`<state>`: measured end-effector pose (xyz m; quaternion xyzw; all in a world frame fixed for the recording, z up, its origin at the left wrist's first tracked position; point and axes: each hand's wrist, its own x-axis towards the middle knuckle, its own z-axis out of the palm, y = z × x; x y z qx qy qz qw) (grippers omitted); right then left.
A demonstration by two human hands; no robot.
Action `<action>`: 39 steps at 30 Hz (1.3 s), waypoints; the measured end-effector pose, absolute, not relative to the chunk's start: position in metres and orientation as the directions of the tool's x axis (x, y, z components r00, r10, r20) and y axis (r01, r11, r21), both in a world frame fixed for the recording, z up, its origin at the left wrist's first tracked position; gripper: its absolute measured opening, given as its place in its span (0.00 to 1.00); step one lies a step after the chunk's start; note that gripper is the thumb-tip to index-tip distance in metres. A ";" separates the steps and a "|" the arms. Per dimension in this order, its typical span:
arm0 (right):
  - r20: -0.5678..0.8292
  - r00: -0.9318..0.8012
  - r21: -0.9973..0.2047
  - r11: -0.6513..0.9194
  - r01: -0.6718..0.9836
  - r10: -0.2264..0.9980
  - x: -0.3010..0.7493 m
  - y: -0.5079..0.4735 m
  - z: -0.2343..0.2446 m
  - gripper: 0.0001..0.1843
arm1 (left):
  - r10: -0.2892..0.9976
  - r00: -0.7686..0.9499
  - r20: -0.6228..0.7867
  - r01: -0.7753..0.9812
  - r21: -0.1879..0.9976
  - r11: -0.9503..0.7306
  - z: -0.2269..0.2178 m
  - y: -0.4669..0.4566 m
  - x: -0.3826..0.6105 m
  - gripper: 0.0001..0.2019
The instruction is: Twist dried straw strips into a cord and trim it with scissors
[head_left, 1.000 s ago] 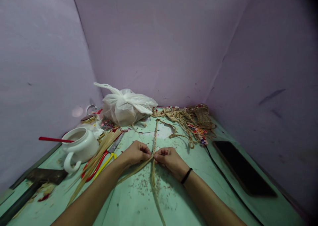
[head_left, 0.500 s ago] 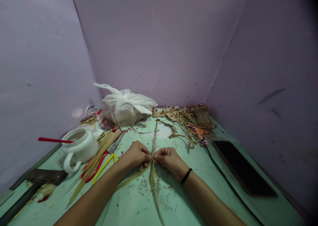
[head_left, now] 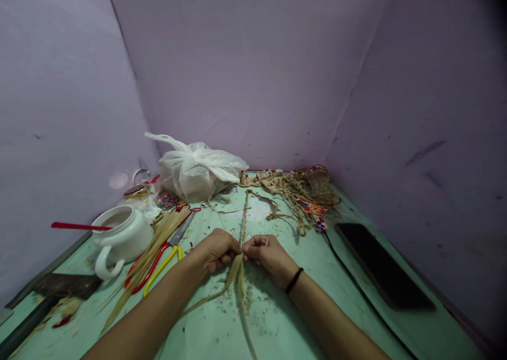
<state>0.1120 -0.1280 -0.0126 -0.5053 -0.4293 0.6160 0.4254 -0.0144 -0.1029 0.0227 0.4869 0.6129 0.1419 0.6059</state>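
Observation:
A thin braided cord of straw-like fibre runs toward me from the far side of the table. At its near end my left hand and my right hand meet, both pinching the fibre with thumb and forefinger. Loose flat fibre strips hang below the fingers, one trailing off to the left under my left forearm and another straight toward me. The exact crossing of strands is hidden by the fingertips. A dark band circles my right wrist.
On the left are scissors with red and yellow handles, a strip bundle, a white mug and a hammer-like tool. A plastic bag and tangled cords lie behind. A phone and black cable are right.
A fibre strip that lay lower left now bends up over the braid's near end at the fingertips. My hands stay close together; the whole view has shifted slightly.

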 end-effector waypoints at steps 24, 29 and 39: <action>-0.339 -0.221 -0.881 -0.391 -0.267 0.915 0.118 -0.130 -0.003 0.05 | 0.739 0.426 -0.521 0.304 0.852 0.426 0.018 -0.103 -0.020 0.08; -0.350 -0.232 -0.898 -0.396 -0.194 0.908 0.121 -0.130 -0.004 0.06 | 0.776 0.337 -0.533 0.442 0.817 0.369 0.017 -0.104 -0.019 0.04; -0.262 -0.197 -0.963 -0.244 0.111 0.945 0.125 -0.125 -0.005 0.03 | 0.771 0.423 -0.477 0.427 0.855 0.294 0.020 -0.104 -0.018 0.03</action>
